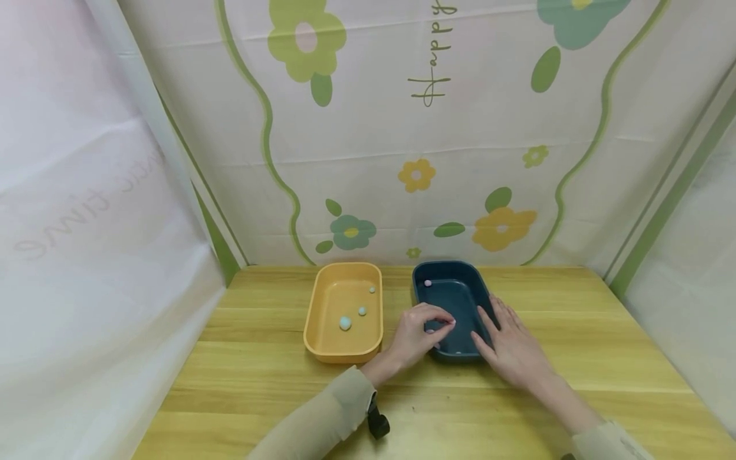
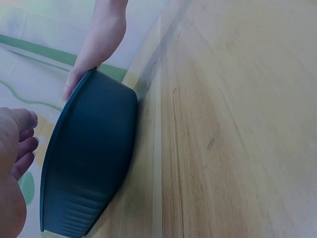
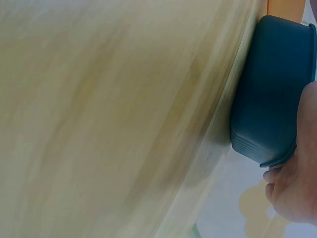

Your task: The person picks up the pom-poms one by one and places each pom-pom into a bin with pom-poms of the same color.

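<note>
Over the dark blue tray (image 1: 454, 271), my left hand (image 1: 415, 332) pinches a tiny pale pink ball (image 1: 453, 322) between thumb and fingertips. In the left wrist view the ball is hidden. My right hand (image 1: 517, 351) rests on that tray's right rim with fairly straight fingers, some inside and some along the outer side. A pink ball (image 1: 428, 283) lies at the tray's far left corner. More small pink pieces lie at its near end, partly hidden by my left hand.
A yellow tray (image 1: 313, 319) stands to the left of the blue one. In it lie a larger light blue ball (image 1: 345, 323), a smaller ball (image 1: 362, 311) and a tiny one (image 1: 372, 290). Both trays stand on a wooden table (image 1: 241, 364) before a flowered cloth (image 1: 368, 140).
</note>
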Demonstrator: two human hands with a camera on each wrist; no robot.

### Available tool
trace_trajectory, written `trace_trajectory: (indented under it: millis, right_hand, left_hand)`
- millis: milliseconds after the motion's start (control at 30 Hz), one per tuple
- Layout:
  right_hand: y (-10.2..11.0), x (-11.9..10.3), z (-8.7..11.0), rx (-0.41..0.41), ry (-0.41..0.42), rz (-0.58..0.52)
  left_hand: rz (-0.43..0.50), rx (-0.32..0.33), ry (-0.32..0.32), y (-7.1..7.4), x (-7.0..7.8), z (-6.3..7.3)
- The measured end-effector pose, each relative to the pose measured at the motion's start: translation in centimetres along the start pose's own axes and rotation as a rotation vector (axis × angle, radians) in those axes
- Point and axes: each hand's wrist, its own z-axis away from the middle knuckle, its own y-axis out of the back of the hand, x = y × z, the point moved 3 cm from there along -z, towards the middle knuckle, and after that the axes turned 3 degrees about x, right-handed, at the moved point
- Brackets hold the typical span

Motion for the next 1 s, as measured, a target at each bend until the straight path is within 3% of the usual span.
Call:
trace_trajectory:
  millis: [433,700,800,1000]
  right_hand:
    - [-0.1,0.2,0.2,-0.002,-0.002,-0.014]
    - [-0.3,0.3,0.1,0.006,-0.009,-0.025]
    - [-0.3,0.5,0.1,0.017,-0.024,-0.071]
    - [-0.1,0.8,0.2,0.017,-0.087,-0.212]
  left_hand:
    - [-0.01,-0.012,-0.001,-0.2,0.4,0.4]
    - [-0.036,-0.012,-0.013,1.4,0.8,0.6]
    - [-0.029,0.015,0.028,2.5,0.4,0.8]
    - [-0.026,0.091,0.173,5.7,-1.5,1.4]
